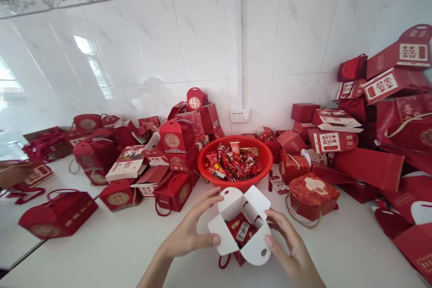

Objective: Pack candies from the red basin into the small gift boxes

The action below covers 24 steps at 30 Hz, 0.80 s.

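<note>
An open red gift box (241,227) with white inner flaps stands on the white table (111,252) in front of me. Red candy wrappers (240,229) lie inside it. My left hand (189,229) grips the box's left side, thumb and fingers on the flaps. My right hand (290,247) holds the right side, thumb pressed against the near flap. Just behind the box sits a red plastic bowl (266,162) filled with red-wrapped candies (232,162).
Piles of red gift boxes (175,144) crowd the left and back of the table, and larger red boxes and bags (388,99) stack up at the right. A round red box (313,191) lies right of the bowl. A wall socket (240,115) sits on the tiled wall.
</note>
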Each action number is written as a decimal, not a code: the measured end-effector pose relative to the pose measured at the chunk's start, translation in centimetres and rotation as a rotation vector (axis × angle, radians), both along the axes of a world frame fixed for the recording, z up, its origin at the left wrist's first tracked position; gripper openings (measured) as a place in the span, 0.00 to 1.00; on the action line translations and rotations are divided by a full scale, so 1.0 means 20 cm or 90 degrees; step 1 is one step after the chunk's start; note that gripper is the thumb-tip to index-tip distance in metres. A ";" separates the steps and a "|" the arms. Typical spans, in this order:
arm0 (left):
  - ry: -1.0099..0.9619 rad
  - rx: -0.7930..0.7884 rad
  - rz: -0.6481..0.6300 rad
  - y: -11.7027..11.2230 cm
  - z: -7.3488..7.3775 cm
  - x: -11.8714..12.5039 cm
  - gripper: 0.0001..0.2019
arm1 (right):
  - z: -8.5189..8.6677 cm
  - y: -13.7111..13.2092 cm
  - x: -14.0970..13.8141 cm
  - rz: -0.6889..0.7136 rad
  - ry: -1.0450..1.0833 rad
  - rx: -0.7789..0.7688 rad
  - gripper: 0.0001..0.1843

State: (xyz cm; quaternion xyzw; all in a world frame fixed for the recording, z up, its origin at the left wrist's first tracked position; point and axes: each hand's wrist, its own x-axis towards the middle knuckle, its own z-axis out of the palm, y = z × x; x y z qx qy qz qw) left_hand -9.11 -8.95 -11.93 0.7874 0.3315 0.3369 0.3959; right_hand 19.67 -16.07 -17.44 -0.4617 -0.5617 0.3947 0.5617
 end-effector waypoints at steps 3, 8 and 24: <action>-0.120 -0.081 0.006 -0.02 -0.10 0.06 0.43 | -0.03 0.00 -0.01 -0.003 0.006 -0.009 0.30; -0.198 -0.101 0.076 -0.01 -0.12 0.24 0.47 | -0.02 0.00 -0.01 0.042 -0.038 0.025 0.29; -0.076 -0.068 0.136 -0.03 -0.03 0.43 0.21 | 0.05 0.00 0.03 0.111 -0.164 0.154 0.20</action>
